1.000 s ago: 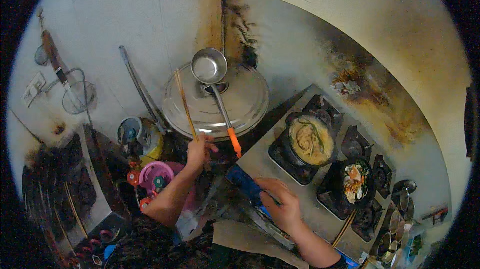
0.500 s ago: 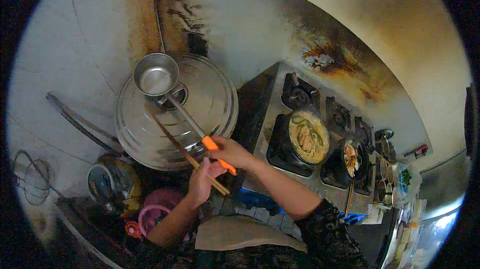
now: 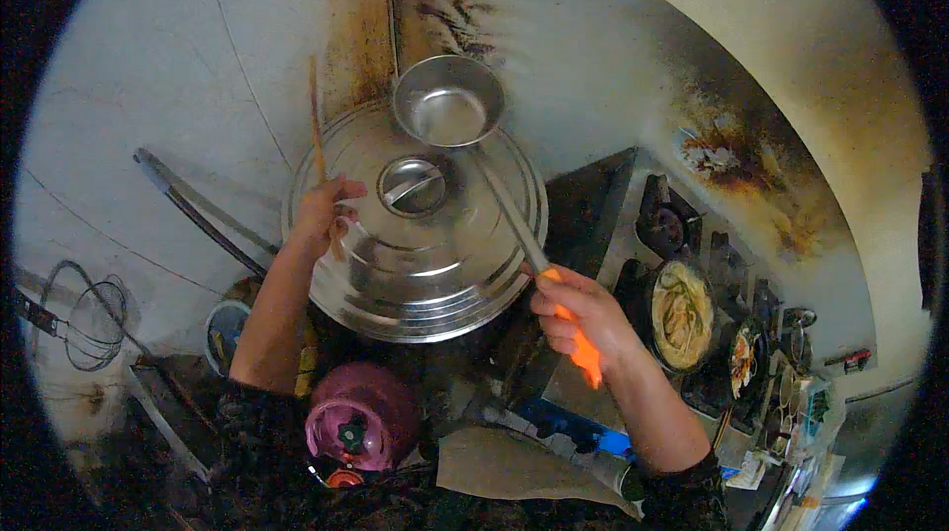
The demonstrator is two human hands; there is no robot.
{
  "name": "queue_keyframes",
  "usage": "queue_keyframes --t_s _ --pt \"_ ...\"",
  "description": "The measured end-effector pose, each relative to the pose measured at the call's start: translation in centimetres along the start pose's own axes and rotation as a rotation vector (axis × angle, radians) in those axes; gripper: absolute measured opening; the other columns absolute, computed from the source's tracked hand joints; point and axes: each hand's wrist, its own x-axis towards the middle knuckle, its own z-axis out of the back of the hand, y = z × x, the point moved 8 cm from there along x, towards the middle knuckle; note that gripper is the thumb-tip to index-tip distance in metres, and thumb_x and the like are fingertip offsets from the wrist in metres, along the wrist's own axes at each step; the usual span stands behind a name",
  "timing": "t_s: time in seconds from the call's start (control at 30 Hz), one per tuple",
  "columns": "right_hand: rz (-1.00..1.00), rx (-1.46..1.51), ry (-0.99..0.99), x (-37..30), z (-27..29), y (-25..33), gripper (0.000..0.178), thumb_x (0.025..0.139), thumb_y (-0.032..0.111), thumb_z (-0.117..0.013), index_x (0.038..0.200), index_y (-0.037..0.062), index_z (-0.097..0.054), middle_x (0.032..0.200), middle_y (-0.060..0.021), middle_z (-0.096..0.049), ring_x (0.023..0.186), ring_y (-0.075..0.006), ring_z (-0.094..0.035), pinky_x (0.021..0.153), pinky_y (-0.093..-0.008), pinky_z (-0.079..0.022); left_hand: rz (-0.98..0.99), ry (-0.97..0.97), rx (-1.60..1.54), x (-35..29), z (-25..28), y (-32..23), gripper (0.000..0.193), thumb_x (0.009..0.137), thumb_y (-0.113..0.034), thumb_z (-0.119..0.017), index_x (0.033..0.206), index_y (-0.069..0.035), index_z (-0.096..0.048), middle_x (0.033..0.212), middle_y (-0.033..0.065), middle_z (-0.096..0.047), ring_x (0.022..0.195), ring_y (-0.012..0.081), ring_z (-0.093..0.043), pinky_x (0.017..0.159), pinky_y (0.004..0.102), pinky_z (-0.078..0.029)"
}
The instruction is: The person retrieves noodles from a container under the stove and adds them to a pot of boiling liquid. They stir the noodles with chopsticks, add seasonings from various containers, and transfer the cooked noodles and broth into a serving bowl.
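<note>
My right hand [image 3: 583, 318] is closed around the orange handle of a metal ladle [image 3: 514, 215]. Its deep, empty bowl hangs over the far right part of a large round metal lid [image 3: 425, 279]. My left hand [image 3: 324, 213] grips a pair of long wooden chopsticks [image 3: 316, 121] above the lid's left side. Their thin ends point away from me, toward the wall, while the thick ends come out below my palm. In the middle of the lid is a recessed grip [image 3: 413, 187], which neither hand touches. Whatever is under the lid is hidden.
To the right stands a gas stove [image 3: 583, 383] with a pan of noodles [image 3: 682, 318] and a darker pan of food [image 3: 743, 358]. A pink gas cylinder [image 3: 366, 417] sits below the lid. A dark hose [image 3: 213, 215] runs along the left wall.
My hands have moved apart, the left going left and forward with the chopsticks swung more upright. The ladle has shifted off the lid's middle toward the far right. The view has turned left.
</note>
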Motion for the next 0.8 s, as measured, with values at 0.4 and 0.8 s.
queue_keyframes --t_s 0.4,0.8 --pt "0.181 0.066 -0.446 -11.3 9.0 1.6 0.039 0.079 0.007 -0.049 0.117 0.0049 -0.038 0.064 -0.0018 -0.042 0.038 -0.0066 -0.033 0.033 -0.0193 -0.027 -0.206 -0.11 0.962 18.3 -9.4 9.1 0.045 0.081 -0.043 -0.041 0.089 -0.002 -0.059 0.087 0.0216 -0.057 0.08 0.036 -0.055 0.07 0.0426 -0.042" --pt "0.14 -0.278 -0.426 -6.0 9.2 0.8 0.021 0.078 0.01 -0.049 0.098 0.0059 -0.043 0.066 -0.0026 -0.046 0.043 -0.008 -0.041 0.035 -0.0205 -0.032 -0.193 -0.263 -0.005 4.3 2.8 -12.1 0.044 0.078 -0.047 -0.049 0.07 -0.005 -0.057 0.057 0.0027 -0.05 0.052 0.0131 -0.048 0.048 0.0282 -0.037"
